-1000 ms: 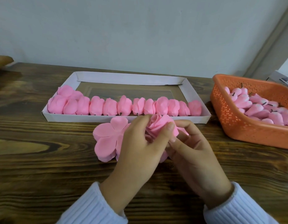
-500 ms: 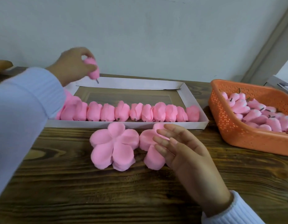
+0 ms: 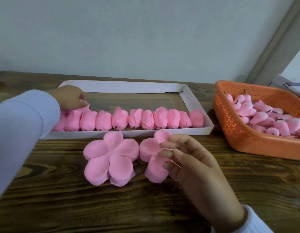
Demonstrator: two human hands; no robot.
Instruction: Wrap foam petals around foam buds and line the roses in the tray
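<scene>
Having dropped, left hand (image 3: 68,98) sets rose (image 3: 84,107) into tray (image 3: 129,87).

At 9 o'clock the left sleeve (image 3: 19,132) covers the tray's (image 3: 122,87) left end and the start of the rose row (image 3: 134,119). The left hand (image 3: 68,98), blurred, hides most of a rose (image 3: 84,107) under its fingertips; whether it pinches or only touches it cannot be told. At 5 o'clock the right hand (image 3: 196,162) masks the right half of a petal stack (image 3: 151,158). At 3 o'clock the picture's edge cuts the basket (image 3: 246,142) and a grey thing (image 3: 293,84) behind it.
</scene>
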